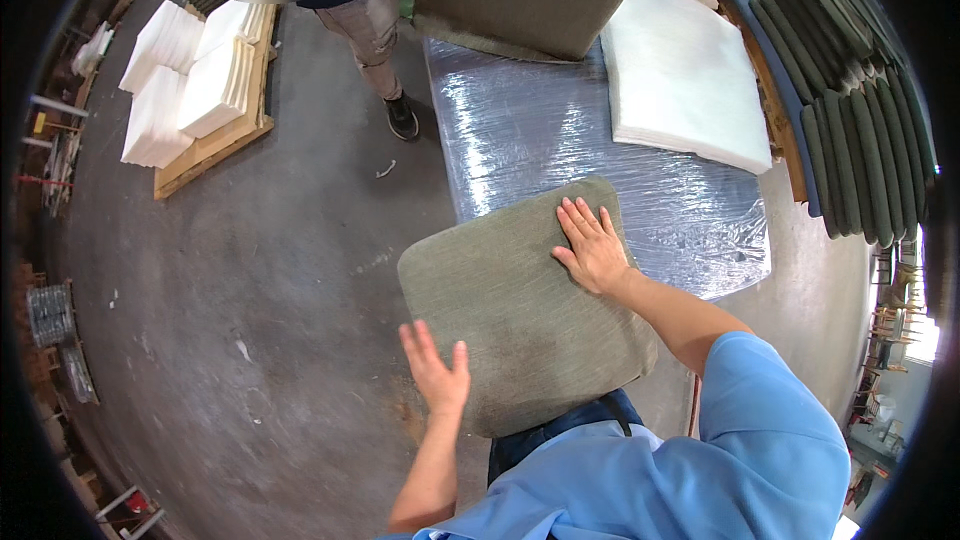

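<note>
Olive-green cushion (510, 315), plain light-blue shirt (690, 480)

grey floor (290, 270) (scuffed), bright light (924, 340) far right

grey-green cushion (500, 315) | left hand (438, 378): spread at its left edge | right hand (597, 258): flat on top | white pad (685, 75) beyond

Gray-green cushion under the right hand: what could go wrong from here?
1. Much of the gray-green cushion extends past the plastic-wrapped surface, so it might tip or slide off.
2. The right hand lies flat on top, its fingers not wrapped around an edge, so its hold may slip. I can't tell whether the left hand supports any weight.
</note>
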A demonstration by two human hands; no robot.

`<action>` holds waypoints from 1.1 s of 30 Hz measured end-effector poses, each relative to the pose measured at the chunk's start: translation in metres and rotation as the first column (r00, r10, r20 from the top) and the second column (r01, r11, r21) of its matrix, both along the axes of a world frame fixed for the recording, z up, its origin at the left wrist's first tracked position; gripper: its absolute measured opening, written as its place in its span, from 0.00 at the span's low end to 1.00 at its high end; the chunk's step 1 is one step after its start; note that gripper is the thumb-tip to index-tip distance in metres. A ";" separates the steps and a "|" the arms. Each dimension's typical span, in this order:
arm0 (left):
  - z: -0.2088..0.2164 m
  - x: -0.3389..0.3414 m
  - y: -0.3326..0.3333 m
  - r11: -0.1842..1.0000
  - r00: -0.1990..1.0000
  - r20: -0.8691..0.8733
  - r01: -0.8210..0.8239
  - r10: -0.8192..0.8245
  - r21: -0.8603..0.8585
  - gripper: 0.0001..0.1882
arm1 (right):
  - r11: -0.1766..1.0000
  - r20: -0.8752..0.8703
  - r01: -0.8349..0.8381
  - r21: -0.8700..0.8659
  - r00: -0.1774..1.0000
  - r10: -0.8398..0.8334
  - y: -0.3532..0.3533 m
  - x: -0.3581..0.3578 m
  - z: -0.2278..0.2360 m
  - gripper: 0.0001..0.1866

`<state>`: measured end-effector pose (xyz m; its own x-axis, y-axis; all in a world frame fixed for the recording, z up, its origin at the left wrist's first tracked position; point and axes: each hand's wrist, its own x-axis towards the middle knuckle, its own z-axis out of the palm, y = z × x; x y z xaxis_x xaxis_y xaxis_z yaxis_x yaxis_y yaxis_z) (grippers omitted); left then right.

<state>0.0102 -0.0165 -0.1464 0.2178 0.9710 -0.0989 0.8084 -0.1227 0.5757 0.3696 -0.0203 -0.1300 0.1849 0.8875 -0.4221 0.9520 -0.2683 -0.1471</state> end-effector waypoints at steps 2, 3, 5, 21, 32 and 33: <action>-0.012 -0.030 0.014 0.760 0.862 0.318 -0.112 0.395 -0.641 0.45 | 0.998 0.032 0.057 0.029 0.998 -0.058 0.011 -0.019 0.001 0.45; -0.014 -0.035 0.018 0.500 0.711 0.334 -0.029 0.619 -0.865 0.46 | 0.996 0.046 0.081 0.046 0.995 -0.083 0.022 -0.032 -0.001 0.46; -0.017 -0.028 0.012 0.514 0.704 0.329 -0.060 0.630 -0.856 0.47 | 0.992 0.034 0.084 0.092 0.996 -0.087 0.036 -0.063 -0.005 0.46; 0.173 0.049 0.017 0.873 0.656 0.754 0.340 0.047 -0.350 0.24 | 0.728 -0.595 0.681 0.083 0.620 -0.512 0.029 0.006 0.039 0.45; 0.204 0.191 -0.069 0.670 0.342 0.935 0.716 -0.095 -0.194 0.56 | 0.555 -0.968 0.794 -0.247 -0.231 -0.100 -0.110 0.000 0.089 0.43; 0.202 0.200 -0.068 0.689 0.340 0.929 0.709 -0.144 -0.153 0.55 | 0.561 -0.944 0.768 -0.310 -0.316 -0.090 -0.119 -0.001 0.098 0.43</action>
